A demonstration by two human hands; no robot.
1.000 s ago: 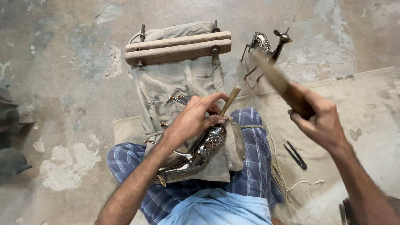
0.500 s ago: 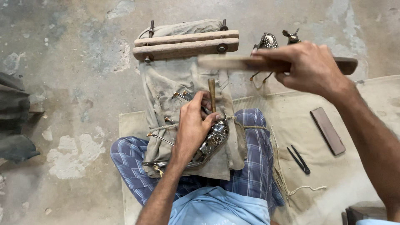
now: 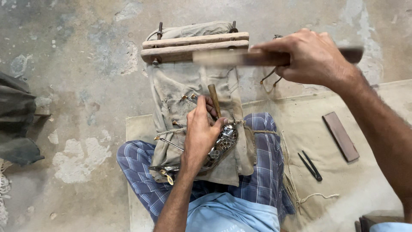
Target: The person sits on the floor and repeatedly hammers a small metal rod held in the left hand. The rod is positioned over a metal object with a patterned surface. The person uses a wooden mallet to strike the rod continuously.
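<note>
wooden-handled punch (image 3: 213, 99) pinched upright in my left hand (image 3: 201, 136), tip on the patterned metal piece (image 3: 219, 145), which lies in my lap on the canvas cloth (image 3: 189, 86) so it won't slide. cloth is clamped in the wooden bar vise (image 3: 195, 46) on the concrete floor (image 3: 86, 64). right hand (image 3: 311, 56) fisted around a flat wooden mallet (image 3: 240, 57), raised above the punch, blurred. whetstone (image 3: 340, 136) and dark tweezers (image 3: 310, 165) lie on the mat (image 3: 365, 184) near its right edge, within reach.

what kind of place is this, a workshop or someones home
Likely a floor-level craft workshop. The person sits on a mat over a bare concrete floor, the left hand holding a wooden-handled punch on a patterned metal piece, with a wooden clamp ahead.
</note>
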